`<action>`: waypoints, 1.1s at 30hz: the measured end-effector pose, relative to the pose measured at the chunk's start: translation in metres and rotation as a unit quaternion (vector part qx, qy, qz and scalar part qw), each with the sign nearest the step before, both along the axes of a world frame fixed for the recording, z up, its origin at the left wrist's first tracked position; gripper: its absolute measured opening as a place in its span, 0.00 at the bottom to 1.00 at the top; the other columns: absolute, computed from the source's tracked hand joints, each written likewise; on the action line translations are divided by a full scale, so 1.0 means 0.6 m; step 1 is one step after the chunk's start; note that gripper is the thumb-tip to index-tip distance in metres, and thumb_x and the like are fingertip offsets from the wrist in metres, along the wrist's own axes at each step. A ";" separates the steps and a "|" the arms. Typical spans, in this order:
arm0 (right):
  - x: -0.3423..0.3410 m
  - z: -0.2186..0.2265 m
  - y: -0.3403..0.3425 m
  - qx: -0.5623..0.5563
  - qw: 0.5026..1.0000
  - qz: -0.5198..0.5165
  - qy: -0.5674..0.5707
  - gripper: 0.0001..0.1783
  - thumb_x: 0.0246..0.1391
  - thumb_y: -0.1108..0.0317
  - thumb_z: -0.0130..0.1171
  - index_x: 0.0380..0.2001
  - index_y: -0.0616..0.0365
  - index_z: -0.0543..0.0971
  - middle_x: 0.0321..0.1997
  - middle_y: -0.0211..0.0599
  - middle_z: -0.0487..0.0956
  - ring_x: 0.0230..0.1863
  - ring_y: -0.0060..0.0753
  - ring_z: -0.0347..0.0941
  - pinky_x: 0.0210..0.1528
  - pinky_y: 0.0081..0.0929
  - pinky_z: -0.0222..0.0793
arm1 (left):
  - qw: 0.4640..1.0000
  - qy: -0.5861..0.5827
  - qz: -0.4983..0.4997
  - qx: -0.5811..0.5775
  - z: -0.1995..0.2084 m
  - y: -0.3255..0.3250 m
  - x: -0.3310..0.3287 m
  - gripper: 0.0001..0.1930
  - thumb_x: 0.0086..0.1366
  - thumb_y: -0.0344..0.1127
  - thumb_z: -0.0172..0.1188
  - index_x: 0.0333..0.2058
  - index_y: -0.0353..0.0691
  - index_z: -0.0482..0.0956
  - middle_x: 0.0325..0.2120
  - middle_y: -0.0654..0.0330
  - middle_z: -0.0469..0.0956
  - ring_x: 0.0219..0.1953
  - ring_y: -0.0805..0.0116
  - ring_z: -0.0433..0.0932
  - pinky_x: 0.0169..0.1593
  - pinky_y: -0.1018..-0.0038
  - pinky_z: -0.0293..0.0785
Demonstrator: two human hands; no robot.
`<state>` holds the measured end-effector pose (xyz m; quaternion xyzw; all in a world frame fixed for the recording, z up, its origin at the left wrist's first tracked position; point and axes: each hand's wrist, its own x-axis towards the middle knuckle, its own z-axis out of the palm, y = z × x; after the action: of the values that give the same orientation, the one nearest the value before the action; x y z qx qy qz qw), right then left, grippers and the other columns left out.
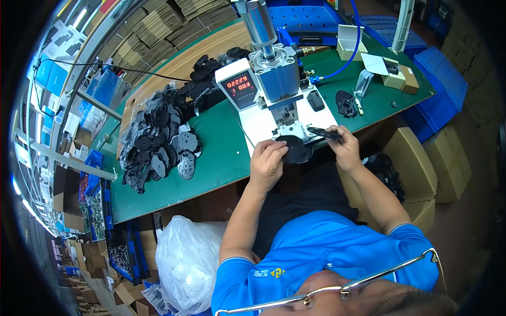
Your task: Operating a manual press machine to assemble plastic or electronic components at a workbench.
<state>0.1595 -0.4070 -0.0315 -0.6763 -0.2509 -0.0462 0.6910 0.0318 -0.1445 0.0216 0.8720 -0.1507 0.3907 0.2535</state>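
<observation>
While left hand (pixel 276 152) pinches round black plate (pixel 298 150) near front edge of worktop (pixel 224 163) by pneumatic press (pixel 279 71), right hand (pixel 341 145) closed on black part (pixel 321 132); imo keep plate level, rim grip only.

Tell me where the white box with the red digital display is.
The white box is above centre in the head view, left of the silver metal press, beyond the left hand.
</observation>
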 end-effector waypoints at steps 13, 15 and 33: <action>-0.107 -0.215 -0.435 -0.417 0.876 -0.188 0.154 0.23 0.61 0.72 0.75 0.60 0.58 0.87 0.49 0.43 0.85 0.47 0.43 0.85 0.55 0.35 0.80 | 0.989 0.091 -0.015 0.120 0.011 0.006 0.042 0.22 0.62 0.21 0.70 0.56 0.35 0.86 0.58 0.48 0.87 0.61 0.44 0.85 0.63 0.55 0.87; -0.110 -0.212 -0.436 -0.499 0.834 -0.153 0.179 0.29 0.61 0.71 0.75 0.66 0.55 0.85 0.51 0.46 0.85 0.50 0.50 0.84 0.57 0.40 0.80 | 0.985 0.098 -0.011 0.141 0.007 0.008 0.042 0.22 0.64 0.23 0.69 0.57 0.33 0.86 0.59 0.46 0.86 0.62 0.44 0.85 0.64 0.54 0.86; -0.015 0.085 0.002 -0.264 0.943 0.042 -0.196 0.31 0.61 0.75 0.70 0.68 0.57 0.81 0.57 0.52 0.84 0.59 0.60 0.83 0.62 0.50 0.80 | 0.986 0.054 0.036 0.151 -0.014 -0.008 0.036 0.28 0.58 0.20 0.68 0.60 0.36 0.87 0.60 0.48 0.87 0.62 0.45 0.84 0.68 0.52 0.83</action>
<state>0.1503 -0.4059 0.0193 -0.8012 -0.4126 -0.0809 0.4257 0.0537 -0.1492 0.0132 0.9249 -0.1622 0.3248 0.1125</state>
